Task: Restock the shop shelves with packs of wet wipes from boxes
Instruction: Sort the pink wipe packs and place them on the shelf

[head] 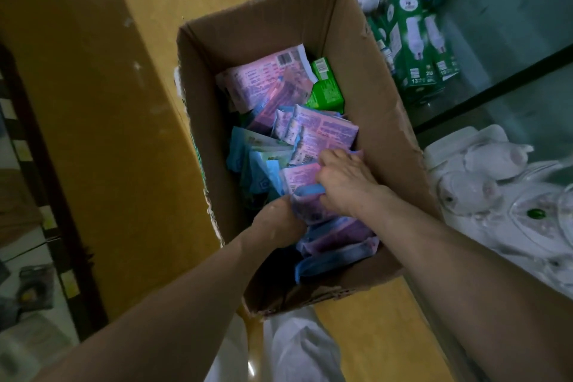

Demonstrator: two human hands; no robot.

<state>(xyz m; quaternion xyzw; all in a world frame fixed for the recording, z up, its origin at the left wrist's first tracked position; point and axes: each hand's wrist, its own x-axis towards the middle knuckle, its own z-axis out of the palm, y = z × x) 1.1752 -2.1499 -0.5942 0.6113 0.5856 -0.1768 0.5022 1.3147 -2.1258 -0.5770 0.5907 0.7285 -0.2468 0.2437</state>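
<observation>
Wet wipe packs (pixel 325 133), pink, blue and green, fill the box (pixel 381 108).

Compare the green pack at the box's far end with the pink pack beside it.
The green pack is bright green; the pink pack is pale pink with purple print. The pink pack looks larger. It lies on top, overlapping the green pack, which sits lower against the wall of the cardboard box. Both show a barcode; neither the left hand nor the right hand, which grips a nearer purple pack, touches them.
</observation>
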